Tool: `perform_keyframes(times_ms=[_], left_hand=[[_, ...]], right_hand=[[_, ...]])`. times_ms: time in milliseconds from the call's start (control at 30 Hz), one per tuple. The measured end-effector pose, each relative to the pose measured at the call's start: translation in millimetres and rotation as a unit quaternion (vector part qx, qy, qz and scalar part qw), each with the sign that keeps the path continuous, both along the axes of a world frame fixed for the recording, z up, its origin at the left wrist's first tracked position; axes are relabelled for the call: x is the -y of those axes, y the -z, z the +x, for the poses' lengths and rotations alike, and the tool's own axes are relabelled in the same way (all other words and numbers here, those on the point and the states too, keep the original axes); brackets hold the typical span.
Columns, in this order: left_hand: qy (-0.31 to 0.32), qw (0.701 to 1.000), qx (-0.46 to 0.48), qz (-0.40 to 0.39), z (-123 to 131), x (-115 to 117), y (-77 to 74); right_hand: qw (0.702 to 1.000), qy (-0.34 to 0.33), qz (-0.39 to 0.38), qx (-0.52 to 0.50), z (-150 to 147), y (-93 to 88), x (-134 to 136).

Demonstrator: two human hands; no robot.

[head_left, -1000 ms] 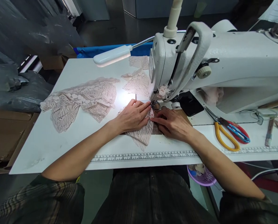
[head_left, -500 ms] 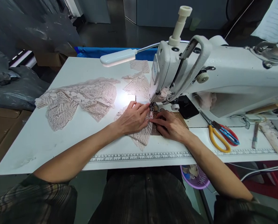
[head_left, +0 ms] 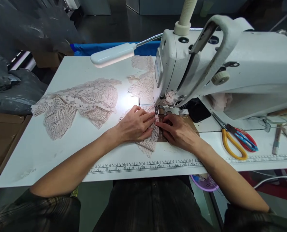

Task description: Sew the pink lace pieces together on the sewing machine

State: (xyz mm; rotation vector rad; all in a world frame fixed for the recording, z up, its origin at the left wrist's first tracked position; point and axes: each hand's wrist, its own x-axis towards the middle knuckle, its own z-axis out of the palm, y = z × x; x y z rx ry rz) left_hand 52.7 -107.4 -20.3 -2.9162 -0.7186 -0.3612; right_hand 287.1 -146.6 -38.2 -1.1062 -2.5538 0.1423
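Under the flat left hand (head_left: 135,125), one lace piece (head_left: 148,145) is pressed at the frame's centre; its right edge is touched by the right hand (head_left: 179,132), but whether it is pinched cannot be told. Two other lace bundles (head_left: 59,119) (head_left: 141,87) are seen, at left and upper centre. Compared with the earlier frame, the one sewing machine (head_left: 256,61), upper right, is seen larger.

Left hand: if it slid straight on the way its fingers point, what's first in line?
Likely the small metal presser foot of the white sewing machine, just ahead of the left hand; depth is unclear there, and its lower side might meet the right hand first.
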Motion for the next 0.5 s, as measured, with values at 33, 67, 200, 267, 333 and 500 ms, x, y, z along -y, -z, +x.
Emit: perform_keyframes(times_ms=[33, 67, 200, 267, 333, 500], left_hand=[[-0.007, 1.0, -0.004, 0.003, 1, 0, 0.4], [-0.013, 1.0, -0.01, 0.007, 1, 1, 0.7], [-0.033, 0.999, -0.025, 0.012, 4, 2, 0.5], [-0.043, 0.999, -0.028, 0.008, 5, 3, 0.1], [-0.055, 0.998, -0.029, 0.004, 6, 3, 0.2], [-0.081, 0.996, -0.028, -0.006, 8, 3, 3.1]], right_hand=[[1.0, 0.006, 0.004, 0.006, -1, -0.2, 0], [1.0, 0.012, 0.008, 0.012, -2, -0.4, 0], [0.998, 0.036, 0.028, 0.034, -6, -2.5, 0], [0.998, 0.046, 0.034, 0.04, -8, -4.4, 0], [0.997, 0.052, 0.037, 0.042, -10, -6.3, -1], [0.994, 0.086, 0.03, 0.068, -15, -9.3, -3]])
